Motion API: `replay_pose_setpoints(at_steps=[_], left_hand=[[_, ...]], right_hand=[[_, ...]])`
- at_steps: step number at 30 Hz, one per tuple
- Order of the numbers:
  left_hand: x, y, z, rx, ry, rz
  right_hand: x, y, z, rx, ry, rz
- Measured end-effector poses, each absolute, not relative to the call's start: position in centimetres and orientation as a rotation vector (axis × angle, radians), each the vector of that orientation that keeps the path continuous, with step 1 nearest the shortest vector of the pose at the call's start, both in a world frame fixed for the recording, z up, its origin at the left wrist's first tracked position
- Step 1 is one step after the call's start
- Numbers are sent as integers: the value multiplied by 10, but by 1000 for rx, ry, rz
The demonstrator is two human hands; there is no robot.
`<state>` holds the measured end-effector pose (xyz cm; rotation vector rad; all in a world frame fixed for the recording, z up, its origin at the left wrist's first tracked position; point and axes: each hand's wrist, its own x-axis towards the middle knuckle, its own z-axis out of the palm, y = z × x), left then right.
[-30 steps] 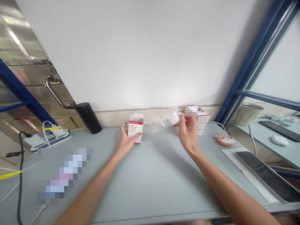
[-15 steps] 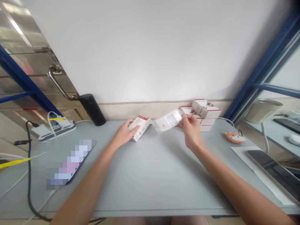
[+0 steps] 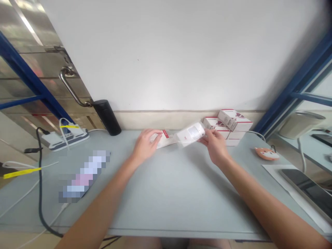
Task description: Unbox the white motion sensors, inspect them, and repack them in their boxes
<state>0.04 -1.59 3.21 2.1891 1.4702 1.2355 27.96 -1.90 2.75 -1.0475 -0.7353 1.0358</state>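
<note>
My right hand pinches the near end of a white motion sensor wrapped in a clear plastic bag, which it holds up over the table. To its left, my left hand is closed around the left part of a white and red cardboard box. The thumb lies across the top of the box, and the hand hides its left end. The box's right end points toward the bagged sensor. Just beyond my right hand stands a stack of similar boxes.
A black cylindrical bottle stands by the wall at the back left. A power strip and a pixelated phone lie on the left. At right are an orange animal-shaped object, a white sheet and a dark-screened phone.
My left hand has turned the box so that it lies more sideways, with its right end toward the sensor. The sensor stays in my right hand. The whole view has shifted slightly.
</note>
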Motion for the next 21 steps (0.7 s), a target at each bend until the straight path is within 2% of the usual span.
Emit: replay_pose_setpoints(at_steps=[2, 8, 15, 21], left_hand=[[20, -27, 27, 1923, 1256, 1231], [56, -47, 7, 1190, 739, 915], [47, -40, 18, 814, 634, 856], [46, -40, 20, 706, 682, 920]], right_hand=[[278, -21, 28, -1047, -759, 1089], [276, -27, 38, -992, -1046, 1137], [283, -34, 60, -792, -1189, 1060], [298, -25, 62, -764, -913, 819]])
